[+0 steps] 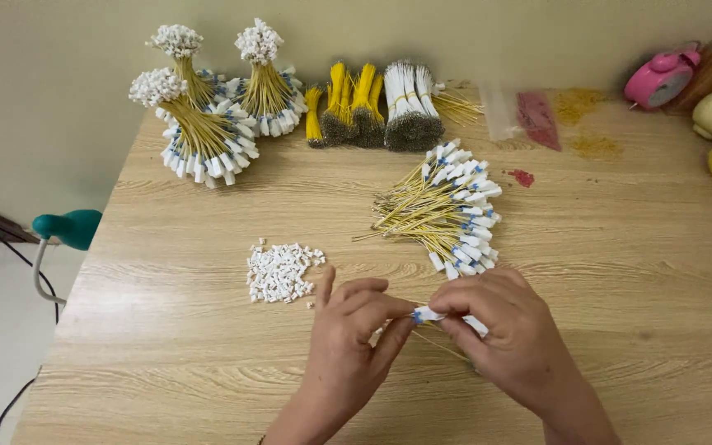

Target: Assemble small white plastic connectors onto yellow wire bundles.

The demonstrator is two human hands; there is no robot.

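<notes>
We saw the left hand [348, 346] and the right hand [504, 334] meet at the table's near edge, both pinching one small white label with a blue tip [427, 314]. The right hand also grasped a thin yellow wire [442, 348], mostly hidden beneath its fingers. What the left fingertips did at the label's end, we could not make out. Just left lay a heap of tiny white connectors [278, 272]. Beyond the hands sat a loose pile of labelled yellow wires [442, 210] on the wooden table [620, 272]. Farther back stood three tied bundles [216, 107], then yellow and white wire bunches [377, 107]. A clear bag with red contents [529, 115] lay to the right; a pink clock [661, 76] was cut off by other things.
</notes>
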